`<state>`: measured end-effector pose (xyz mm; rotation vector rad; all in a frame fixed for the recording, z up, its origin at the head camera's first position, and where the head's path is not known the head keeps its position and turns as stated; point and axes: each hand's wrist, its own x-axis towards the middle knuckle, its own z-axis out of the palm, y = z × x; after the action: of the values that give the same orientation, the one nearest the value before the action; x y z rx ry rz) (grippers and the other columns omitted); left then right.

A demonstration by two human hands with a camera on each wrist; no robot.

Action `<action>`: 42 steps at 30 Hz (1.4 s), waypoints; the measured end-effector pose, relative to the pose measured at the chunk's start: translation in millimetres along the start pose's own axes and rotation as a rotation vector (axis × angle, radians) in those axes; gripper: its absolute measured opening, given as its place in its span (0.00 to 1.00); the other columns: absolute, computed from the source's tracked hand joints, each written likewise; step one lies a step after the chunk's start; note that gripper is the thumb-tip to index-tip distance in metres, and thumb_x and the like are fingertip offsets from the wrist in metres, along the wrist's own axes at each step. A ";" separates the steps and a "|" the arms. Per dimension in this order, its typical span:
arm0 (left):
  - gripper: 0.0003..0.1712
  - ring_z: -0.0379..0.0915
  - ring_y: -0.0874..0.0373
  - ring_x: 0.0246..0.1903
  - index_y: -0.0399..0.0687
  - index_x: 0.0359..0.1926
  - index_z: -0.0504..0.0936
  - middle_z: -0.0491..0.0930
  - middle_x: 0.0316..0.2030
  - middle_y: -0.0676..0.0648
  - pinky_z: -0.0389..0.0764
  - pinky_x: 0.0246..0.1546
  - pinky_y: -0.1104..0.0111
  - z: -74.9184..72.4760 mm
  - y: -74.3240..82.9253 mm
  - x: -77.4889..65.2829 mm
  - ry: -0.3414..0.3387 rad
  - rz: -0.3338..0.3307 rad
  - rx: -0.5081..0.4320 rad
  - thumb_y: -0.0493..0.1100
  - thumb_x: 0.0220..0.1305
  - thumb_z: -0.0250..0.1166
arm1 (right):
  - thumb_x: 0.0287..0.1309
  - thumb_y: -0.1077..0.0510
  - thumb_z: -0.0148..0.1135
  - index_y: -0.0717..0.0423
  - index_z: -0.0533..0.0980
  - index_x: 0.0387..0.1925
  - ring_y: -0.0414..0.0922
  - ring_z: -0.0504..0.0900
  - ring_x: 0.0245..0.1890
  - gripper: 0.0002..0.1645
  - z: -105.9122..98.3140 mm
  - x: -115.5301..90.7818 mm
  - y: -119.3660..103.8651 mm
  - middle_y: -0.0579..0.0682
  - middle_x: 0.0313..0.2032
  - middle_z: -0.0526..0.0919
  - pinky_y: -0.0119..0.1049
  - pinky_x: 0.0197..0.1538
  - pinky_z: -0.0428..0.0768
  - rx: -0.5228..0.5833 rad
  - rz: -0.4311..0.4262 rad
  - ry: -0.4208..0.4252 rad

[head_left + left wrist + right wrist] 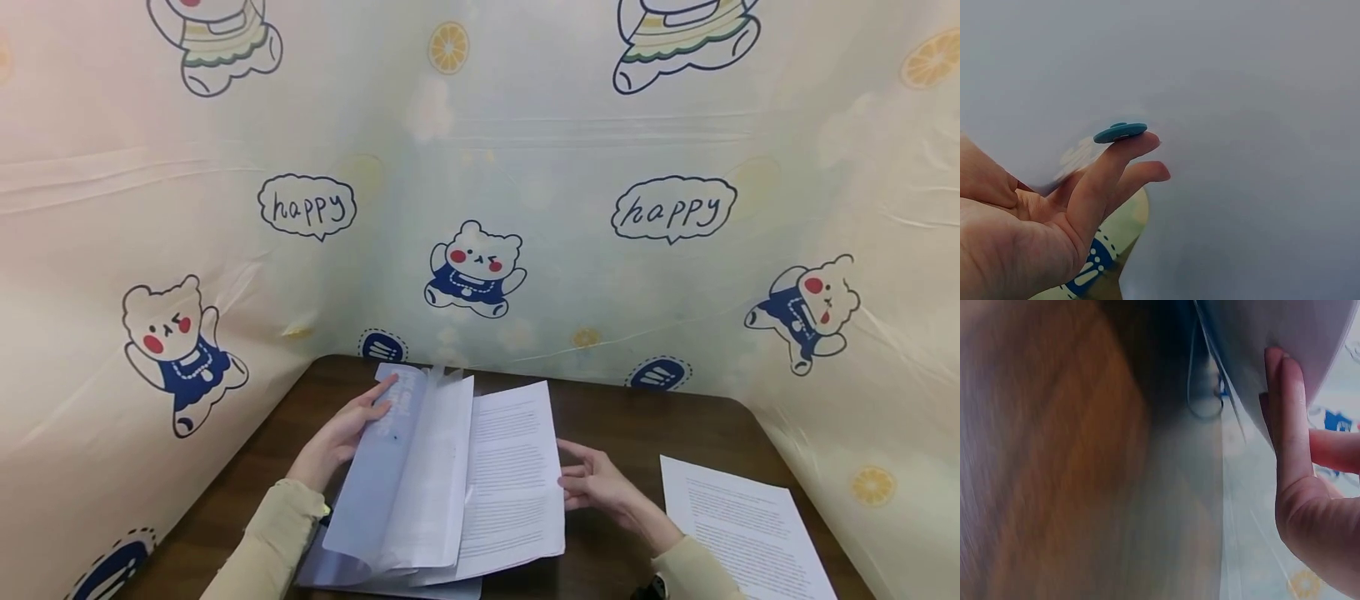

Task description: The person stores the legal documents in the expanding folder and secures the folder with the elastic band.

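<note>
A translucent bluish plastic document folder [390, 467] stands open, its cover tilted up, with a whitish translucent sheet [438, 467] beside it. My left hand [352, 425] pinches the cover near its upper left edge. In the left wrist view, a blue snap button [1120, 132] on the folder sits at a fingertip of that hand. A stack of printed papers [513, 475] lies partly inside the folder and sticks out to the right. My right hand [596, 483] touches the stack's right edge. Its fingers [1291, 419] lie fairly straight against a paper in the right wrist view.
Another printed sheet [742, 525] lies on the dark wooden table [622, 417], right of my right forearm. A patterned curtain [570, 275] with bears hangs around the table's back and sides.
</note>
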<state>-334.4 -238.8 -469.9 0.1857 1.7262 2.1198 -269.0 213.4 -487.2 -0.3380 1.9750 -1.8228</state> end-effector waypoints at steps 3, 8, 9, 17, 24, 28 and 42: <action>0.40 0.84 0.67 0.50 0.62 0.91 0.38 0.74 0.63 0.54 0.88 0.53 0.71 0.5 -0.5 0.0 0.004 0.003 0.000 0.42 0.91 0.46 | 0.76 0.70 0.59 0.69 0.48 0.87 0.45 0.95 0.36 0.47 13.6 1.6 3.4 0.73 0.57 0.89 0.40 0.43 0.94 0.012 -0.011 0.010; 0.41 0.84 0.67 0.50 0.62 0.91 0.38 0.74 0.63 0.55 0.88 0.54 0.70 0.6 -1.6 0.2 0.010 0.004 0.000 0.42 0.90 0.47 | 0.76 0.70 0.58 0.69 0.48 0.87 0.47 0.95 0.36 0.47 32.3 5.2 8.7 0.72 0.56 0.89 0.44 0.45 0.94 0.028 -0.005 0.043; 0.41 0.84 0.67 0.50 0.61 0.91 0.38 0.74 0.63 0.54 0.88 0.54 0.70 0.7 -1.7 0.4 0.011 0.004 0.000 0.42 0.90 0.47 | 0.76 0.70 0.58 0.68 0.48 0.87 0.47 0.95 0.36 0.47 35.5 6.3 9.7 0.71 0.56 0.89 0.44 0.45 0.94 0.031 -0.003 0.049; 0.39 0.82 0.66 0.51 0.63 0.91 0.39 0.67 0.72 0.47 0.87 0.54 0.70 3.4 -2.0 -0.5 0.026 -0.010 0.019 0.42 0.91 0.45 | 0.75 0.72 0.58 0.69 0.48 0.86 0.49 0.96 0.38 0.47 59.4 18.7 15.6 0.73 0.57 0.89 0.47 0.45 0.94 0.069 0.000 0.025; 0.38 0.80 0.66 0.53 0.63 0.91 0.38 0.44 0.87 0.35 0.86 0.55 0.71 5.7 -2.4 1.3 0.015 -0.014 0.025 0.41 0.91 0.42 | 0.76 0.71 0.58 0.63 0.48 0.88 0.53 0.97 0.40 0.48 72.7 30.2 16.1 0.73 0.58 0.88 0.47 0.46 0.94 0.080 -0.007 0.002; 0.38 0.79 0.65 0.55 0.64 0.91 0.39 0.41 0.88 0.35 0.86 0.56 0.71 6.6 -2.9 1.7 0.015 -0.023 0.015 0.42 0.91 0.42 | 0.76 0.71 0.58 0.62 0.48 0.88 0.51 0.96 0.39 0.48 79.3 37.5 16.5 0.73 0.58 0.88 0.47 0.45 0.94 0.075 -0.002 -0.009; 0.38 0.76 0.62 0.58 0.66 0.91 0.40 0.42 0.88 0.35 0.85 0.58 0.70 18.3 -3.0 3.4 0.018 -0.032 0.007 0.43 0.91 0.43 | 0.69 0.78 0.53 0.70 0.48 0.86 0.39 0.88 0.26 0.49 108.6 57.0 18.9 0.56 0.38 0.90 0.35 0.36 0.92 0.063 -0.006 -0.004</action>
<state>-330.5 -220.4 -469.1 0.1400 1.7348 2.0991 -266.4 93.5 -518.9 -0.3280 1.9112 -1.8821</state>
